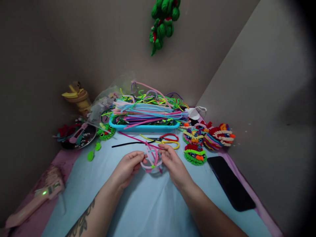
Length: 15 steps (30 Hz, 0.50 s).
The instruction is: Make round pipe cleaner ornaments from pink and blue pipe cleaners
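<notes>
Both hands meet over the light blue cloth at the table's middle. My left hand and my right hand pinch opposite sides of a small pipe-cleaner piece made of pale purple and pink loops with a green spot. Fingers of both hands are closed on it. Just beyond them lie red-and-yellow scissors, a black pipe cleaner and a pink one.
A blue tray heaped with coloured pipe cleaners stands at the back. Finished colourful pieces lie at the right, a black phone nearer. A dark dish of scraps and a pink tool lie left. A green ornament hangs on the wall.
</notes>
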Motion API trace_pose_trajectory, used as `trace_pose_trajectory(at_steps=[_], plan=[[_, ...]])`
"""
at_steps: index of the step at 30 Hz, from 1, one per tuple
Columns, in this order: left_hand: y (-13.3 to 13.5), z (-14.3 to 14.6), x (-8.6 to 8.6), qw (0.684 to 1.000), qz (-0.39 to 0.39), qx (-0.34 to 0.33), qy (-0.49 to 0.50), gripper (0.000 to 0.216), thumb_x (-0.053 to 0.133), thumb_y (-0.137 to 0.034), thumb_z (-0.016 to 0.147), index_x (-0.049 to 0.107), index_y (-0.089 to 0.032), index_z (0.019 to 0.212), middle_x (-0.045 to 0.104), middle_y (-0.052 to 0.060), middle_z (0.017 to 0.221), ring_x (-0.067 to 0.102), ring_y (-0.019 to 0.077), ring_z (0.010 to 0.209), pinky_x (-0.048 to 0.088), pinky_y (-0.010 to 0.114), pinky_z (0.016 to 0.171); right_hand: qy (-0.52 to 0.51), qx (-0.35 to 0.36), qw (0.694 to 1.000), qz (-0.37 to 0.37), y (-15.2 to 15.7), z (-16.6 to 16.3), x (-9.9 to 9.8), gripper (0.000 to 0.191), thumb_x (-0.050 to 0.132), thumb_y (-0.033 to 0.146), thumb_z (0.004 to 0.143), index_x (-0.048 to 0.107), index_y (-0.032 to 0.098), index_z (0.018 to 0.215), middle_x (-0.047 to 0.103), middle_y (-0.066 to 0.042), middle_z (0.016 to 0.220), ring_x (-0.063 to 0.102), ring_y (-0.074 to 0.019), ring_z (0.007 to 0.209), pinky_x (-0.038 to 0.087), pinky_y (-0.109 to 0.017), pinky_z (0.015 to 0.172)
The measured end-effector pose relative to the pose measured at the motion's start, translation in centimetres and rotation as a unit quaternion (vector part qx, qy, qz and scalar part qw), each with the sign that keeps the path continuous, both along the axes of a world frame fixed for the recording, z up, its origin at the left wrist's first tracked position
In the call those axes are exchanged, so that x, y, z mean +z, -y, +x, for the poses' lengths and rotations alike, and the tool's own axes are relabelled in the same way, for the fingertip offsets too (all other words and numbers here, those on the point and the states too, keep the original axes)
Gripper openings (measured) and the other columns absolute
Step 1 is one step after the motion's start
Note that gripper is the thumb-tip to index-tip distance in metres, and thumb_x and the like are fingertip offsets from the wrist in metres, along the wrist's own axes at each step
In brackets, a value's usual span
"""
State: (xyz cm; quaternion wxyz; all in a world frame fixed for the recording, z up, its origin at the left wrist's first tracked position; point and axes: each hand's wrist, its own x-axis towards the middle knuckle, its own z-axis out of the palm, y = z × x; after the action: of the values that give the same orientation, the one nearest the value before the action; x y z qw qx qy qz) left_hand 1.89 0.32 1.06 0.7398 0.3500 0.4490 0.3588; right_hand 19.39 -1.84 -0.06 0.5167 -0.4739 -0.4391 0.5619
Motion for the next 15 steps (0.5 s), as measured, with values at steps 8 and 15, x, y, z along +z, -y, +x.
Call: trace_pose_trajectory(at_steps=[8, 15], plan=[[0.41, 0.69, 0.61, 0.997, 0.056, -0.005, -0.057, 0.022, 0.063, -0.034, 0.072, 0.058, -0.013, 0.075, 0.058, 0.000, 0.063, 0.032, 0.0034, 0.043, 0.018, 0.019, 0.041, 0.372, -0.059, 0.894, 0.244, 0.83, -0.64, 0.01, 0.014, 0.057, 0.028, 0.078, 0.061, 0.023, 0.091, 0.047, -0.009, 0.118, 0.041, -0.0252, 0.115, 0.036, -0.043, 0.095], [0.31, 0.56, 0.41, 0.999, 0.023, 0.025, -0.016, 0.029, 0.066, -0.035, 0.069, 0.061, -0.013, 0.087, 0.042, -0.007, 0.051, 0.026, 0.0020, 0.041, 0.013, 0.018, 0.040, 0.387, -0.031, 0.884, 0.260, 0.62, -0.63, -0.11, 0.011, 0.053, 0.021, 0.081, 0.062, 0.022, 0.076, 0.050, -0.007, 0.113, 0.045, -0.0231, 0.111, 0.037, -0.043, 0.094]])
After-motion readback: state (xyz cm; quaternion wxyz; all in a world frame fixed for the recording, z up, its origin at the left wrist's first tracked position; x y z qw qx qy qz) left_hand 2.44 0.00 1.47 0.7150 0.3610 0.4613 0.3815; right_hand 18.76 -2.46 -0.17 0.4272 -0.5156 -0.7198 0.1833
